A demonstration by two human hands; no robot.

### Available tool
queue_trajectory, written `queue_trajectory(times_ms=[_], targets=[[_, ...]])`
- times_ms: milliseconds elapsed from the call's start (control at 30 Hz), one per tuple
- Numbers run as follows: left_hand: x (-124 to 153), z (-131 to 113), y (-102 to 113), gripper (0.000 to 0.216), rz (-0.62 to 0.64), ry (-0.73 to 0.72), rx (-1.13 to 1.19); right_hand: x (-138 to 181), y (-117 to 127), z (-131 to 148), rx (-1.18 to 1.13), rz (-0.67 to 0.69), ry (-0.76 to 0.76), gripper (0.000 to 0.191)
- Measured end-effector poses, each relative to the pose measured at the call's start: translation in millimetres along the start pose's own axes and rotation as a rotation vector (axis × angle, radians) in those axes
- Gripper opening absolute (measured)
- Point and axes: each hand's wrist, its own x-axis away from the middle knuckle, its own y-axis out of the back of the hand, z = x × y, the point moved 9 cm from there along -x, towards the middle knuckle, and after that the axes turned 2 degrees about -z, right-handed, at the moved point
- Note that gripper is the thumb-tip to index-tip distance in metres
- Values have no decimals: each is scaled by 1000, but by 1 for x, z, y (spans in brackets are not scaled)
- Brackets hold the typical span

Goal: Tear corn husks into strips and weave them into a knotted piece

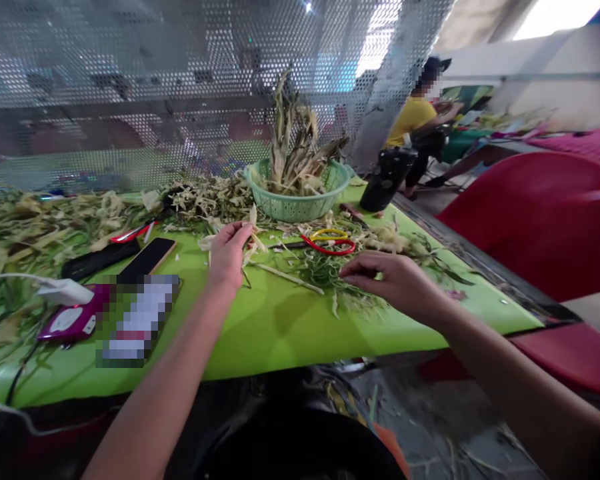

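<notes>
My left hand (229, 252) is closed on a piece of pale dried husk (253, 241), whose strips stick out past the fingertips. Over a tangle of thin green strands (321, 269), my right hand (387, 275) has its thumb and fingers pinched together. Whatever may be between those fingertips is too small to make out. Just beyond the strands lie scissors with red and yellow handles (336, 245). A pale stalk (293, 277) rests on the green tabletop (280, 333) between my hands.
A green basket (300, 205) of dried husks (291, 157) stands at the back. Leafy scraps (55, 223) cover the left side, near two phones (147, 260) and a purple device (75, 320) with a cable. A black tumbler (387, 177), a red chair (540, 213) and a seated person (415, 120) are at right.
</notes>
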Motion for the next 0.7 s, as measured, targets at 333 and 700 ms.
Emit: queue_trajectory(times_ms=[333, 700], targets=[[52, -2, 22, 21, -1, 31, -22, -21, -39, 29, 69, -7, 112, 13], [67, 26, 48, 26, -55, 157, 108, -80, -77, 19, 114, -126, -111, 12]])
